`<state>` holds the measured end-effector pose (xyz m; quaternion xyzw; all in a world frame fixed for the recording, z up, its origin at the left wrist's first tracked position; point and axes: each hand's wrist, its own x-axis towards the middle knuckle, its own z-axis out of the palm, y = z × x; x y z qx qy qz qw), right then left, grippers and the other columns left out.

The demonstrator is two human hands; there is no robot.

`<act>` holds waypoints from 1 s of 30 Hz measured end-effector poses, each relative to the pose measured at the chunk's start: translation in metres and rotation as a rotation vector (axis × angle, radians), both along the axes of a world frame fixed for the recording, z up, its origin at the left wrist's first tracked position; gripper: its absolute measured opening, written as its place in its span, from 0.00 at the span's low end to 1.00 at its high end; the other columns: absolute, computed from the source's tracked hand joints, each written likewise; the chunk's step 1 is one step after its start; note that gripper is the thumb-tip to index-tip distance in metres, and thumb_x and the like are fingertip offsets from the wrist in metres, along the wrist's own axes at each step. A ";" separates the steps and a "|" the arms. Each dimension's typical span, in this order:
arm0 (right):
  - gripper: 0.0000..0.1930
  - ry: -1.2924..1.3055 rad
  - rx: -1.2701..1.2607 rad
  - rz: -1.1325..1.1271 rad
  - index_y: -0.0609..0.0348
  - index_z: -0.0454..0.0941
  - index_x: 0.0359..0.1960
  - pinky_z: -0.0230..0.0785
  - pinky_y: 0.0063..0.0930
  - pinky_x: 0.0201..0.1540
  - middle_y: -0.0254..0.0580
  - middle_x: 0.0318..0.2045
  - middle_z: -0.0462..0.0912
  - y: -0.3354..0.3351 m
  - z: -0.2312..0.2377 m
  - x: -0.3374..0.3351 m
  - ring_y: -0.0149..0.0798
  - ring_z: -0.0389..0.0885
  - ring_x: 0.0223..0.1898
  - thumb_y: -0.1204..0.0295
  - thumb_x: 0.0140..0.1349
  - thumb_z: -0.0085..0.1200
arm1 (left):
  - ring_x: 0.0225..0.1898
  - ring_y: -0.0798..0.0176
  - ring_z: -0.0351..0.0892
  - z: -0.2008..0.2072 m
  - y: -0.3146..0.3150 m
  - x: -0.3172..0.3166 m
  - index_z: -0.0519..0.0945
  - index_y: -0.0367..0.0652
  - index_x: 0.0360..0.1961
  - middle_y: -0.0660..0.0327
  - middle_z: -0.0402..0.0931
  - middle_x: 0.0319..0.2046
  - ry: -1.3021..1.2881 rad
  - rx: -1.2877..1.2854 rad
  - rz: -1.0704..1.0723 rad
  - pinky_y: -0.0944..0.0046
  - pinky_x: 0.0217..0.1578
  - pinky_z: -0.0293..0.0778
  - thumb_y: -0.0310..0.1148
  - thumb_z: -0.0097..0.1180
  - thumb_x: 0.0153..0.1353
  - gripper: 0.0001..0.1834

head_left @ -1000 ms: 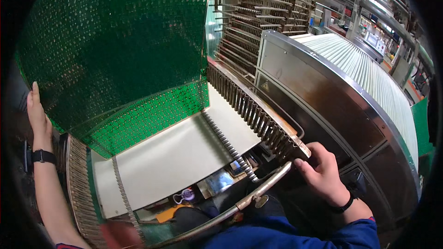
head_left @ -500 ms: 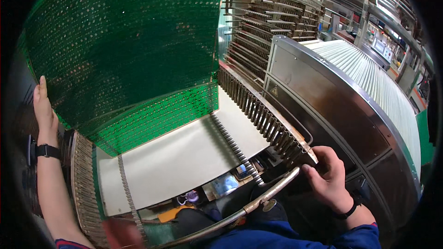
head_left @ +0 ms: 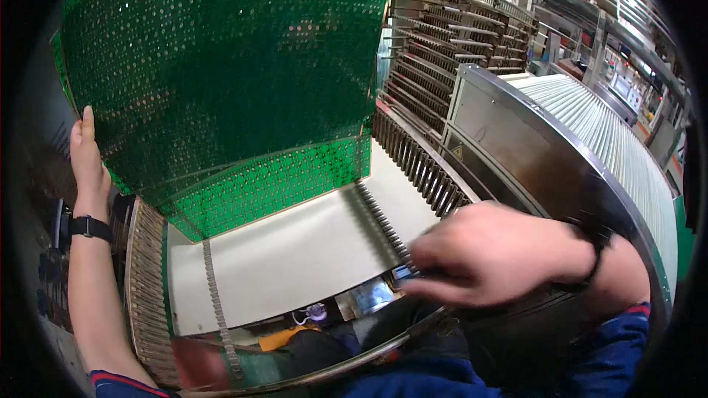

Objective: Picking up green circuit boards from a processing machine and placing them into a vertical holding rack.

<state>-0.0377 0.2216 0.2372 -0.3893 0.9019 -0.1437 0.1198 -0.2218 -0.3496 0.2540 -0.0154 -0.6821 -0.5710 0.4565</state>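
A large green circuit-board panel (head_left: 243, 66), dotted with rows of small holes, stands upright with its lower edge by a white board (head_left: 287, 258). Another green panel (head_left: 280, 184) shows below its edge. My left hand (head_left: 90, 158), a dark band on its wrist, rests against the left edge of the panels with its fingers stretched upward. Over the right front of the slotted rack hovers my right hand (head_left: 487, 254), smeared by motion. Its fingers look bent, but whether anything is in them cannot be made out. Below it, a spring-like metal strip (head_left: 380, 221) crosses the white board.
Slotted metal rails (head_left: 147, 287) line the rack's left side, and more (head_left: 417, 162) its right. A curved metal bar (head_left: 332, 376) runs across the front. To the right stands a steel machine (head_left: 509, 136) with white rollers (head_left: 582, 118). Stacked slotted racks (head_left: 442, 44) are behind.
My right hand has left the corner of the right rail and swung leftward over the rack's front. My left hand stays at the panels' edge. The whole view has shifted slightly.
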 end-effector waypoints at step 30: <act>0.19 0.070 -0.986 -0.734 0.60 0.76 0.56 0.81 0.37 0.29 0.41 0.33 0.83 0.023 0.000 -0.292 0.37 0.83 0.28 0.58 0.73 0.51 | 0.45 0.69 0.75 -0.010 0.061 0.008 0.75 0.37 0.53 0.61 0.79 0.44 0.100 -0.062 0.011 0.65 0.50 0.72 0.47 0.57 0.74 0.22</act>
